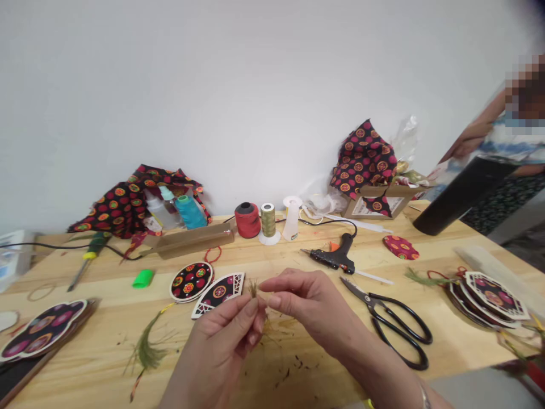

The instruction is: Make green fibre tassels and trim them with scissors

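Since the feather tuft (254, 288) is fine, your left hand (230, 338) and right hand (309, 307) both pinch it (fingertips only, for control) just above the worktop (106, 272), near the fan-shaped ornament (219, 292).

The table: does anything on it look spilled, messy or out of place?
Nothing looks damaged, but small dark scraps are strewn over the table between the left hand and the right hand, like loose trimmings. The patterned fabric lies crumpled in a heap against the wall.
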A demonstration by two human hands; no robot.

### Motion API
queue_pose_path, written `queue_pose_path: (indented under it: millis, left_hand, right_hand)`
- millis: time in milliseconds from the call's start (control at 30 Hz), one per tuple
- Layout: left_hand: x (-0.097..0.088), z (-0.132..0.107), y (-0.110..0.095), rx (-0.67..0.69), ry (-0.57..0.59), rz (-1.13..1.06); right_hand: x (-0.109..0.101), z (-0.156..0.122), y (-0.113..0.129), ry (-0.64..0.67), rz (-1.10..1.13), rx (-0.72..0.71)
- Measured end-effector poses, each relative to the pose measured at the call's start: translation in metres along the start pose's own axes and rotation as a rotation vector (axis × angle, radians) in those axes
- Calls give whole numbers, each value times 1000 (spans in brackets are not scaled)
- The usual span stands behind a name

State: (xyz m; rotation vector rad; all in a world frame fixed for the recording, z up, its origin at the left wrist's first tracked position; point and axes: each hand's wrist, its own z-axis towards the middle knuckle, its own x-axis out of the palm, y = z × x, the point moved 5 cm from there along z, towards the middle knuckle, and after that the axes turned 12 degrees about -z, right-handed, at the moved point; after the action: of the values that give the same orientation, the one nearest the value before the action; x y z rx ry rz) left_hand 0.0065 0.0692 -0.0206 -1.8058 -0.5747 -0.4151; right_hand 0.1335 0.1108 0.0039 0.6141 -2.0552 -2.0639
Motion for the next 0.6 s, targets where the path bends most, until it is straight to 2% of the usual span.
queue_pose_path:
  millis: [133,300,467,600]
  left_hand:
    - [1,1,3,-7,40,154]
    - [-1,1,6,7,72,266]
    - [-4,3,9,12,79,324]
    - [-4,5,10,-12,97,310]
  right_hand:
    - [6,1,-2,81,180,6]
    - [12,2,-5,143,318,80]
    - [13,3,-11,92,289,151]
    - [12,2,-11,83,234,143]
